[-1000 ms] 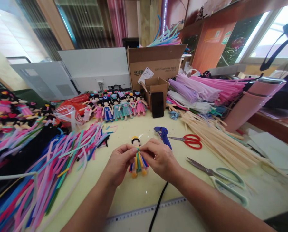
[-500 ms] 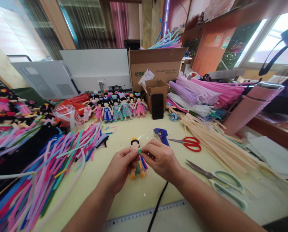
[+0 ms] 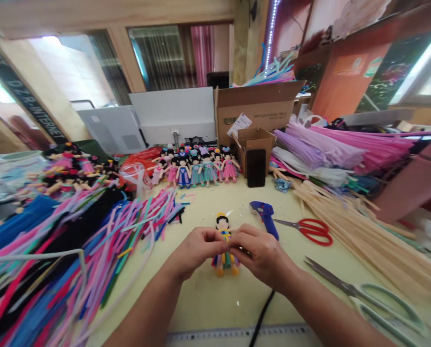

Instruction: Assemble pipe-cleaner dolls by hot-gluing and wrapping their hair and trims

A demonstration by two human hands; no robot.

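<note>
A small pipe-cleaner doll (image 3: 222, 222) with black hair, a yellow headpiece and a multicoloured skirt lies on the table, its yellow feet toward me. Over its middle, my left hand (image 3: 204, 248) and my right hand (image 3: 257, 248) meet fingertip to fingertip. Both are closed in a pinch. Whatever sits between the fingertips is hidden or too small to make out. A blue glue gun (image 3: 266, 217) rests just beyond my right hand, and red-handled scissors (image 3: 311, 230) lie beside it.
Cut pipe cleaners (image 3: 128, 236) cover the left side. Finished dolls (image 3: 197, 168) stand at the back, near a phone (image 3: 256, 168) and cardboard box (image 3: 259, 106). Beige strips (image 3: 360, 231) and green-handled scissors (image 3: 353, 291) lie right. A ruler (image 3: 208, 336) and black cord (image 3: 262, 315) are in front.
The view has swung left, so everything appears further right. A small green piece seen between my fingertips before is no longer visible there. My hands stay pinched together over the doll.
</note>
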